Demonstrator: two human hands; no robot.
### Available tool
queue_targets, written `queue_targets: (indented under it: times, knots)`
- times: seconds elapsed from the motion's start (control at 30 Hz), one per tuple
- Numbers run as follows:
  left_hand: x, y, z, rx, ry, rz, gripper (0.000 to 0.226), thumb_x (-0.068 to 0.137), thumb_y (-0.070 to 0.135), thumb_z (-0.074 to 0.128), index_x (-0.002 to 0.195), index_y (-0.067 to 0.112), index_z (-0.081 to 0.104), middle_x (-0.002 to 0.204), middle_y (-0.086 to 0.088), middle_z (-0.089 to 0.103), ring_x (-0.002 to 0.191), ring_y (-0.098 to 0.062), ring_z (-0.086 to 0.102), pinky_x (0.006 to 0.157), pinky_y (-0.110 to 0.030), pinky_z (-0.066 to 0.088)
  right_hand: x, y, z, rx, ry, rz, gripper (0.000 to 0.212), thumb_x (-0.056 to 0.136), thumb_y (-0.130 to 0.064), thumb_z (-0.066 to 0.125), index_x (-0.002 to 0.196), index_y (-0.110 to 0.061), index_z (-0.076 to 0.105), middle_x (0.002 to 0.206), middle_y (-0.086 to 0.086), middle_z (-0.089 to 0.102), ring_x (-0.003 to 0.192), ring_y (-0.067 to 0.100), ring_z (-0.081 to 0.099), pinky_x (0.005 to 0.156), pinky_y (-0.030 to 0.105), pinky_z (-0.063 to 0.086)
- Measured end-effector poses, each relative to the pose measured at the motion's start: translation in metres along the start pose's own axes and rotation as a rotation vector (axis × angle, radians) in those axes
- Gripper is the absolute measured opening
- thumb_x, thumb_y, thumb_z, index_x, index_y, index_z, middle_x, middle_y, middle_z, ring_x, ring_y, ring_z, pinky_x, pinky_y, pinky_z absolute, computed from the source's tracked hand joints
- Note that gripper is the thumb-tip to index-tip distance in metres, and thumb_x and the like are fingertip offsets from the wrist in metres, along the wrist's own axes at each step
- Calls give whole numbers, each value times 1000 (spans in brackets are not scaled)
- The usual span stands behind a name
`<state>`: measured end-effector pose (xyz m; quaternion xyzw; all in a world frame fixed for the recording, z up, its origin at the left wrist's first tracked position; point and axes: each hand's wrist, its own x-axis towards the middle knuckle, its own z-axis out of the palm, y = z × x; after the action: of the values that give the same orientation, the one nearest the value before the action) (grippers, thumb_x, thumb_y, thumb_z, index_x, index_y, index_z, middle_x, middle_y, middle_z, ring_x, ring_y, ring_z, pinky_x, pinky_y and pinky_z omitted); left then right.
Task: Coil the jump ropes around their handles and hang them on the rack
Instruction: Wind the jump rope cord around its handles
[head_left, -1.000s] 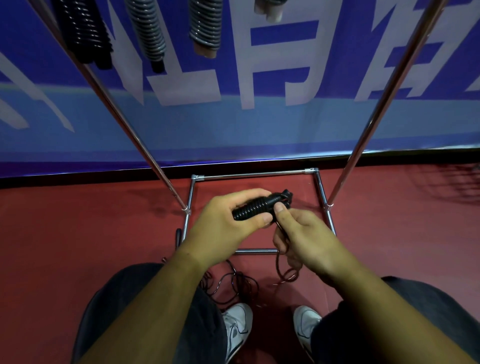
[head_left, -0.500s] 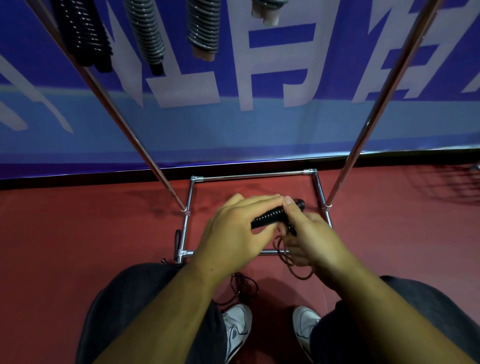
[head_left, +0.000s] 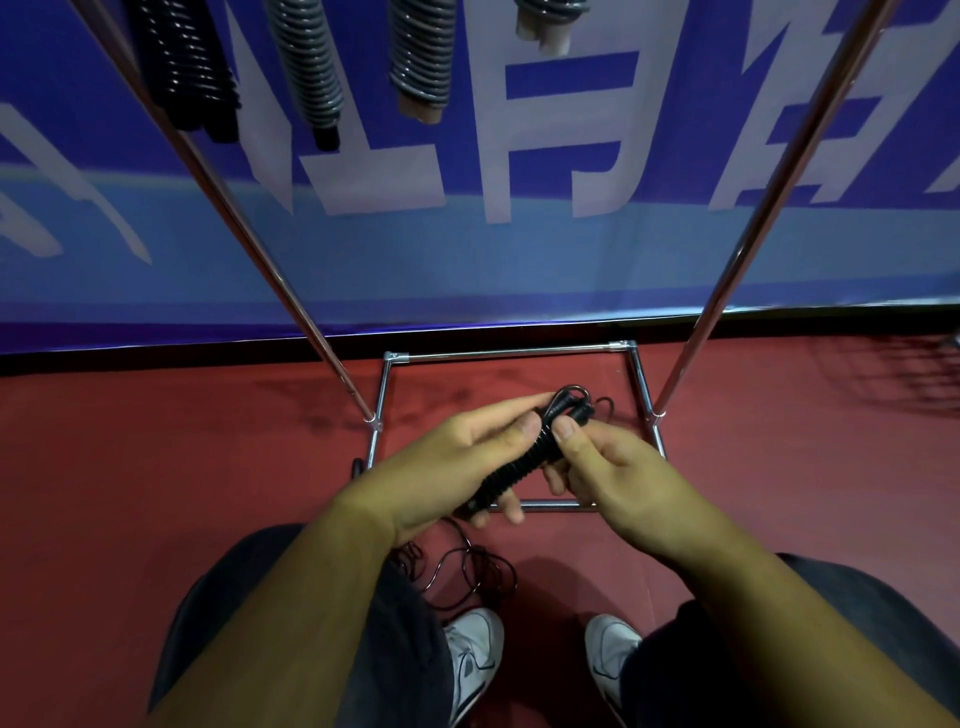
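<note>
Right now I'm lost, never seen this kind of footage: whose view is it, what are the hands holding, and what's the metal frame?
There is no machine here. One wide-angle camera sits on a person's head and looks forward and down, so the single picture shows their own arms, knees and white shoes.

The left hand grips a black jump rope wound in tight turns round its handles. The right hand pinches its far end, where a small loop sticks out. Loose black cord lies on the red floor between the legs.

The slanted metal poles and the square floor frame are the rack. Finished coiled ropes hang along the top edge: one black, two grey, and a fourth mostly cut off. Behind stands a blue banner.
</note>
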<state>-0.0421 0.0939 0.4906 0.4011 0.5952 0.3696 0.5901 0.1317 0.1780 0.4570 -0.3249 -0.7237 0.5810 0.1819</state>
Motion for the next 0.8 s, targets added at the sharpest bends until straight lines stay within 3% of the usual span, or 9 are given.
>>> queue_targets:
  times: [0.17, 0.33, 0.5, 0.6, 0.7, 0.8]
  knots:
    - [4, -5, 3, 65, 171, 76, 24, 101, 37, 61, 123, 41, 70, 101, -9, 76, 55, -18, 55, 44, -22, 38, 2, -2, 2, 61, 10, 36, 51, 99, -51, 43, 63, -19, 59, 57, -3, 54, 54, 11, 47, 56, 23, 39]
    - [11, -6, 7, 81, 296, 190, 16, 100, 26, 67, 110, 35, 74, 70, 4, 71, 53, -18, 54, 46, -17, 41, 6, -6, 3, 141, 51, 126, 47, 104, -44, 46, 75, -16, 69, 60, 5, 61, 56, 21, 50, 57, 31, 42]
    - [14, -6, 7, 100, 350, 215, 19, 100, 24, 66, 116, 31, 74, 81, -1, 73, 58, -17, 55, 50, -14, 41, 9, -1, 0, 209, -40, 205, 30, 109, -13, 38, 100, -7, 66, 77, 4, 68, 71, 17, 58, 64, 23, 43]
    - [13, -6, 8, 188, 359, 270, 20, 98, 21, 68, 110, 37, 74, 83, -5, 73, 59, -9, 56, 57, -25, 48, 9, 1, -1, 148, -31, 170, 24, 108, -9, 45, 100, -4, 67, 88, 6, 76, 76, 13, 70, 67, 15, 50]
    - [13, -10, 12, 393, 398, 303, 22, 94, 28, 73, 111, 42, 72, 84, 11, 74, 71, -8, 66, 70, -36, 56, 11, 8, -2, -98, 45, 131, 22, 103, -15, 56, 90, -13, 74, 86, -1, 79, 82, 9, 75, 81, 25, 57]
    - [13, -11, 17, 520, 466, 332, 31, 90, 33, 76, 113, 51, 66, 97, 17, 73, 90, -10, 69, 80, -39, 55, 11, 5, -2, -81, 65, 184, 28, 102, -15, 53, 80, -14, 70, 75, -1, 76, 69, 15, 73, 74, 33, 58]
